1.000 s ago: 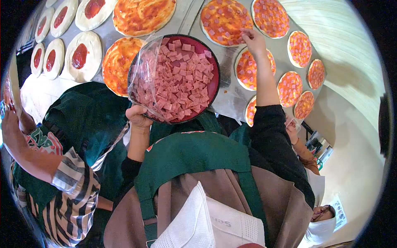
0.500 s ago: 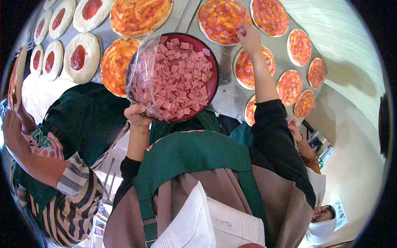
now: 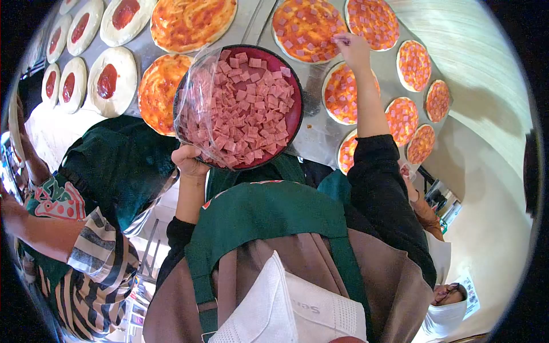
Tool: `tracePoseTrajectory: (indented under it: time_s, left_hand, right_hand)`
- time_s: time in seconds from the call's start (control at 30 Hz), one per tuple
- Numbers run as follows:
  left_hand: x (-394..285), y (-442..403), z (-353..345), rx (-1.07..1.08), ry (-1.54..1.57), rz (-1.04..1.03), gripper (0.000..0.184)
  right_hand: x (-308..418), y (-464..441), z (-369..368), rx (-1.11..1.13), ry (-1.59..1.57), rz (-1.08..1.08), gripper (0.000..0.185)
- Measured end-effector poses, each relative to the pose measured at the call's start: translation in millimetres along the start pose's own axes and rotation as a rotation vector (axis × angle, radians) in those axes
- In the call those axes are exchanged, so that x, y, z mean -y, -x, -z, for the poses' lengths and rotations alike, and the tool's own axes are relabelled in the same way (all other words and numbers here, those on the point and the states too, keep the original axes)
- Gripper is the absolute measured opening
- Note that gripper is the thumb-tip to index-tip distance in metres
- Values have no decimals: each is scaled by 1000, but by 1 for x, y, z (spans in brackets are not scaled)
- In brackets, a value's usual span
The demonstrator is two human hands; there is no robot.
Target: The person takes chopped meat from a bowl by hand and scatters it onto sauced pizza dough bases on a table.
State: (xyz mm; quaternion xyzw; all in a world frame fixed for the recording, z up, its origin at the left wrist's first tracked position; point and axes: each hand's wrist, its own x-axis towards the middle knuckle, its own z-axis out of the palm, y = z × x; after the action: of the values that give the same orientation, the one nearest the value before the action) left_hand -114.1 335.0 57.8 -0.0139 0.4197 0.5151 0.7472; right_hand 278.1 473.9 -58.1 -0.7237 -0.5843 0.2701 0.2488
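Observation:
My left hand (image 3: 190,160) grips the lower left rim of a round pan (image 3: 294,114), dark outside and red inside. Square-cut ham pieces (image 3: 260,108) fill it, and clear plastic film (image 3: 197,108) covers its left side. Above the right edge of a sauced pizza base (image 3: 309,28) dotted with ham squares, my right hand (image 3: 357,52) is pinched, with what looks like a bit of ham at the fingertips. Below that hand lies another topped pizza (image 3: 341,94), partly hidden by my forearm. A larger topped pizza (image 3: 373,23) is just beyond it.
Several smaller ham-topped pizzas (image 3: 414,66) lie at the right of the metal table (image 3: 311,128). Sauced bases (image 3: 191,23) and dough rounds with sauce blobs (image 3: 112,80) sit at the left. A co-worker's striped sleeve (image 3: 97,246) is at left; another person's arm (image 3: 420,203) is at right.
My right hand has shifted slightly right over the pizza's edge, still pinched. The pan stays put in my left hand. The co-worker at left has moved their arm and the sauced dough further left.

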Motion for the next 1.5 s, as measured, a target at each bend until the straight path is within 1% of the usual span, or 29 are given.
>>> tracePoseTrajectory:
  time_s: [0.07, 0.13, 0.2, 0.23, 0.3, 0.43, 0.5, 0.53, 0.6, 0.63, 0.7, 0.83, 0.9, 0.97, 1.03, 1.1, 1.13, 1.2, 1.23, 1.3, 1.33, 1.37, 1.4, 1.43, 1.5]
  left_hand:
    - [0, 0, -2, 17, 8, 1, 75]
    - [-1, 1, -2, -22, -22, 3, 75]
    - [-1, 2, -3, -13, -30, 13, 75]
    - [-1, 2, -3, -4, -36, 23, 75]
    - [0, 1, -4, 3, -23, 18, 76]
    - [-2, 3, -3, -18, -36, 39, 78]
    - [-1, 2, -1, -13, -11, 38, 78]
    - [0, 1, 0, -8, 13, 38, 79]
    - [0, 2, -1, -14, 17, 30, 78]
    - [1, 2, -2, -21, 21, 22, 78]
    - [1, 3, -8, -9, 15, 27, 78]
    - [2, 4, -9, -11, -17, 16, 78]
    - [2, 3, -4, 4, -15, 15, 78]
    - [2, 3, -3, 20, -14, 15, 77]
    - [2, 4, -2, -10, -50, -19, 77]
    - [1, 4, -1, 21, -1, -6, 77]
    - [1, 5, 0, 52, 46, 8, 77]
    - [1, 4, 1, 48, 48, -4, 77]
    - [1, 4, 2, 44, 51, -15, 77]
    - [2, 4, -1, 59, 64, -16, 77]
    - [2, 3, -2, 73, 77, -16, 78]
    - [3, 4, -2, 74, 76, -17, 78]
    - [3, 4, -2, 39, 55, -18, 79]
    - [3, 4, -2, 4, 35, -20, 80]
    - [4, 5, -1, 23, 46, -29, 79]
  right_hand:
    - [1, -3, -3, -7, 61, 41, 17]
    - [2, -3, -5, -13, 121, 82, 18]
    - [11, 0, -1, -121, 152, 74, 19]
    - [12, 0, 3, -121, 151, 73, 19]
    - [11, -4, 12, -92, 32, -60, 20]
    - [3, -18, 18, -48, -11, -88, 19]
    - [-4, -28, 9, 14, -180, -70, 18]
    - [-8, -31, 5, 14, -180, -69, 18]
    - [17, -35, 2, 35, 105, 23, 18]
    - [16, -37, -3, 35, 104, 24, 18]
    - [13, -45, -13, 0, 244, 150, 19]
    - [9, -49, -9, -58, 325, 207, 18]
    - [12, -48, 1, -50, 60, 19, 21]
    - [8, -50, 6, -42, 58, 11, 21]
    - [-3, -54, 7, -34, 56, 2, 22]
    - [-12, -56, 3, 0, -293, -67, 22]
    - [-16, -57, 0, 0, -292, -65, 22]
    - [-1, -49, 1, -7, -187, -25, 20]
    - [3, -47, 1, -8, -188, -25, 20]
    - [11, -44, 3, 38, -30, -6, 19]
    - [16, -43, 5, 38, -30, -6, 19]
    - [22, -41, 7, 61, 33, -9, 20]
    - [25, -41, 7, 85, 96, -12, 22]
    - [25, -41, 6, 85, 95, -12, 22]
    - [24, -42, 4, 62, 156, 9, 22]
